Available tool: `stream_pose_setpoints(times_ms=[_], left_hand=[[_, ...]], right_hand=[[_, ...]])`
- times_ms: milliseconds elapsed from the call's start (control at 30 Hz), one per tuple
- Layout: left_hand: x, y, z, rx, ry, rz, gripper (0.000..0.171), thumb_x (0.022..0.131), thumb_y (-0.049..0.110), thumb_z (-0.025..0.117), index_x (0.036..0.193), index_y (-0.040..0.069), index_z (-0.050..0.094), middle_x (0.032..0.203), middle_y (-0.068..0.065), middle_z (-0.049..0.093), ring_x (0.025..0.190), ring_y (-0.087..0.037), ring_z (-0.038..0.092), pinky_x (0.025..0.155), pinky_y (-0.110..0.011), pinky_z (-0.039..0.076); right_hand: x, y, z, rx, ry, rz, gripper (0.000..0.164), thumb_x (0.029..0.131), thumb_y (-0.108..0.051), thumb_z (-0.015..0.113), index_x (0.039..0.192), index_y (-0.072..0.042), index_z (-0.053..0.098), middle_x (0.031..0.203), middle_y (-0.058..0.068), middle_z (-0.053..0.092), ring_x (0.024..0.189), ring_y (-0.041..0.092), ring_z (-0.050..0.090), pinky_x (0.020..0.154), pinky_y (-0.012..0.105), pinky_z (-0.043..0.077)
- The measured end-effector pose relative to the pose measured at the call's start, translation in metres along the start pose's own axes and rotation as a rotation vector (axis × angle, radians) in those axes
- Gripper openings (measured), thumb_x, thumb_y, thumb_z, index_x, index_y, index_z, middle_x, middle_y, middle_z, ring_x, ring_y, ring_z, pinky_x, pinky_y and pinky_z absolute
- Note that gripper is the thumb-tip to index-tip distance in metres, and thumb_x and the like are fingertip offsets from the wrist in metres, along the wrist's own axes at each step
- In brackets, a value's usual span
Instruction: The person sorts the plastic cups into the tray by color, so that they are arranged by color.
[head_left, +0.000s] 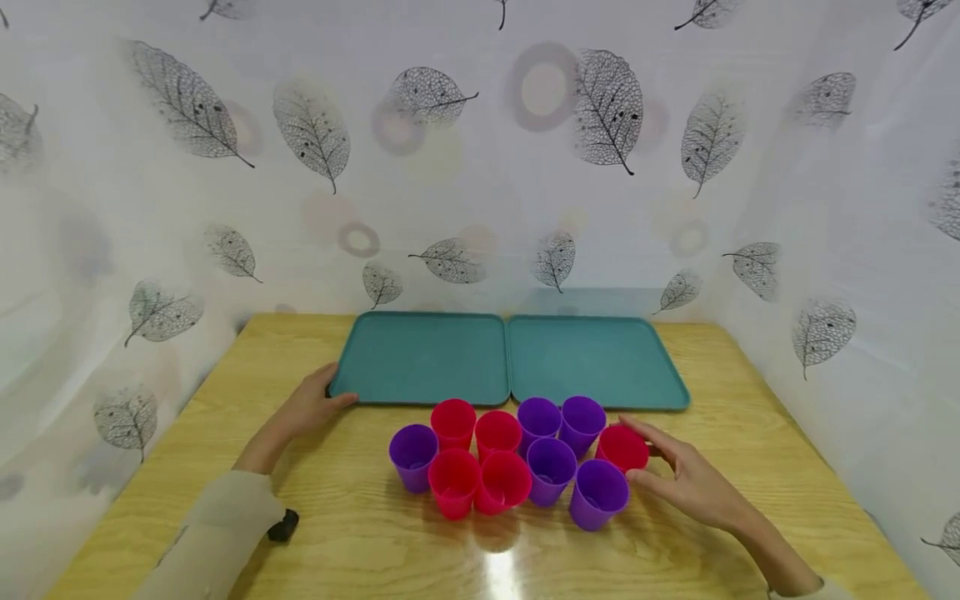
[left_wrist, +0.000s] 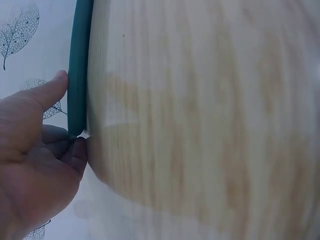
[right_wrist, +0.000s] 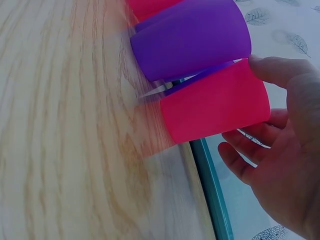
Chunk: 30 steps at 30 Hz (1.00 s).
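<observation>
At the left tray's point(head_left: 423, 358) near-left corner, my left hand point(head_left: 311, 404) grips the teal rim. In the left wrist view the thumb lies on the tray edge point(left_wrist: 78, 65) and curled fingers are at its corner. My right hand point(head_left: 686, 479) holds a red cup point(head_left: 622, 448) at the right end of the cup group, thumb on the near side and a finger along the far side. That red cup point(right_wrist: 217, 105) stands upright on the table, beside a purple cup point(right_wrist: 192, 40). The remaining fingers curl loosely beside it.
Several red cups point(head_left: 453, 483) and purple cups point(head_left: 551, 471) stand upright, mouths up, close together in front of the trays. A second teal tray point(head_left: 596, 362) adjoins the left one. Behind the wooden table point(head_left: 360, 542) hangs a leaf-patterned curtain point(head_left: 480, 192).
</observation>
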<state>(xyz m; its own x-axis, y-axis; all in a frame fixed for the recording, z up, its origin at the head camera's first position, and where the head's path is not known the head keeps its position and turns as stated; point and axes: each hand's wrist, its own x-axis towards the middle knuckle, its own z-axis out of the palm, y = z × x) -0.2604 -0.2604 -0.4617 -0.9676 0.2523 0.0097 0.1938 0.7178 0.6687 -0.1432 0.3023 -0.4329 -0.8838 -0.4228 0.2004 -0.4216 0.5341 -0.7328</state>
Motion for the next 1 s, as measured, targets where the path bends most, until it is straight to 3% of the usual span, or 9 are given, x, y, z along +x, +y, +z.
stream_pose_setpoints(times_ms=[233, 433, 600, 767, 1000], left_hand=[[0.001, 0.001, 0.000, -0.027, 0.014, 0.045, 0.079, 0.103, 0.018, 0.065, 0.150, -0.025, 0.019, 0.154, -0.048, 0.022, 0.143, -0.062, 0.021, 0.119, -0.068, 0.021], [0.001, 0.003, 0.001, -0.046, 0.034, 0.073, 0.077, 0.102, 0.014, 0.066, 0.150, -0.024, 0.021, 0.154, -0.046, 0.025, 0.144, -0.060, 0.024, 0.119, -0.066, 0.021], [0.001, 0.001, 0.004, -0.039, 0.066, 0.110, 0.076, 0.100, 0.011, 0.068, 0.149, -0.026, 0.023, 0.151, -0.047, 0.028, 0.141, -0.062, 0.028, 0.117, -0.068, 0.024], [0.002, 0.001, 0.004, -0.031, 0.058, 0.083, 0.077, 0.101, 0.012, 0.067, 0.148, -0.027, 0.021, 0.151, -0.048, 0.026, 0.141, -0.062, 0.026, 0.119, -0.066, 0.022], [0.001, 0.004, 0.003, -0.029, 0.057, 0.057, 0.077, 0.101, 0.013, 0.068, 0.148, -0.027, 0.021, 0.151, -0.048, 0.027, 0.142, -0.061, 0.027, 0.119, -0.066, 0.022]], right_hand=[[0.000, 0.002, 0.001, 0.003, 0.001, -0.002, 0.064, 0.098, -0.011, 0.072, 0.153, 0.004, 0.044, 0.150, 0.024, 0.052, 0.114, 0.008, 0.063, 0.094, 0.029, 0.055], [0.000, 0.000, -0.003, -0.014, 0.021, -0.034, 0.062, 0.094, -0.007, 0.075, 0.150, 0.001, 0.050, 0.143, 0.019, 0.060, 0.109, 0.008, 0.064, 0.091, 0.025, 0.054], [-0.001, 0.001, -0.013, -0.048, 0.046, -0.008, 0.059, 0.095, -0.009, 0.076, 0.149, -0.001, 0.053, 0.138, 0.014, 0.064, 0.102, 0.008, 0.065, 0.086, 0.026, 0.055], [-0.001, 0.003, -0.027, -0.042, 0.061, 0.031, 0.059, 0.097, -0.010, 0.073, 0.151, -0.002, 0.050, 0.138, 0.005, 0.062, 0.101, 0.009, 0.065, 0.080, 0.026, 0.057], [0.010, 0.003, -0.055, 0.052, 0.098, 0.073, 0.058, 0.099, -0.004, 0.069, 0.152, 0.001, 0.046, 0.119, -0.008, 0.069, 0.093, 0.015, 0.070, 0.078, 0.021, 0.058]])
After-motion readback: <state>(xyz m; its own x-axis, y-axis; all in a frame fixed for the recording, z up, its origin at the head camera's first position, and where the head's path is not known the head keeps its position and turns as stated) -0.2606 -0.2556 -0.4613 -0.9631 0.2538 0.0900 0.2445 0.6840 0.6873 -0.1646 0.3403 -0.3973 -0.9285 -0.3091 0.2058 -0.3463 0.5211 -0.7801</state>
